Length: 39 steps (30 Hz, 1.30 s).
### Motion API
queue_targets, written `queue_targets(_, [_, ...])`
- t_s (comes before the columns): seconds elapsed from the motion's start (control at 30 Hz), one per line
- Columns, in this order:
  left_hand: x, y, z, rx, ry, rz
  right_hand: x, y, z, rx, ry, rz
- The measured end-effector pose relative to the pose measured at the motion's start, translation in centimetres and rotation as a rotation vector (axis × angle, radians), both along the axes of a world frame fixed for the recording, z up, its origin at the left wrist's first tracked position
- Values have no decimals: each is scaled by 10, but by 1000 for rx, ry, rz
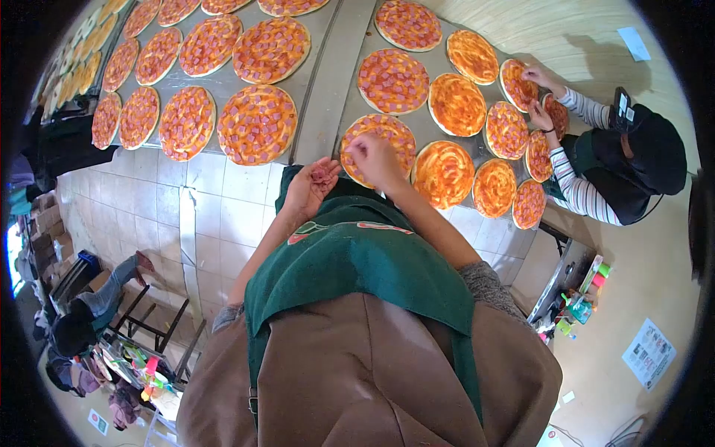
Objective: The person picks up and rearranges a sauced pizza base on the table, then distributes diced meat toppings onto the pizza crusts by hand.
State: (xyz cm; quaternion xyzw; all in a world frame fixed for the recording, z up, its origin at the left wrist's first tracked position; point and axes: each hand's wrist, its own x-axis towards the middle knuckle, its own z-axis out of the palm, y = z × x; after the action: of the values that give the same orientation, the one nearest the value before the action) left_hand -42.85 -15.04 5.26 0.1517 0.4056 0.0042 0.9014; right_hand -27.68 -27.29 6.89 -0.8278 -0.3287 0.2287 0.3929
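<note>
Your left hand [316,182] cups ham pieces [325,176], its grip half open; your right hand [374,158], grip pinched together, hovers over a pizza [389,135] on the surface [323,95].

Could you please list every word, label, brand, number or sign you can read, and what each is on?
No text reads clearly:
Red-and-white lettering on the green apron: folded, unreadable.
Printed sheet, lower right: too small.
Label at the co-worker's head: too small.
Small sign, lower left: too blurred.
Small sign, bottom edge: too small.
</note>
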Motion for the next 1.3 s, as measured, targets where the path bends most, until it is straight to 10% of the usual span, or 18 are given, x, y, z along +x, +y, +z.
queue_targets(0.53, [10, -18, -22, -59, -79, -140, -33, -1, 26, -22, -85, 79])
queue_targets(0.77, [27, -20, 2, -6, -40, -67, 22, -47, -19, 41, 475, -327])
queue_targets(0.87, [25, -19, -2, 7, -38, -68, 37, -70, -89, -57, 347, -294])
queue_targets(1.3, [29, -21, 5, -16, -54, -99, 22, -36, -37, -113, -181, -131])
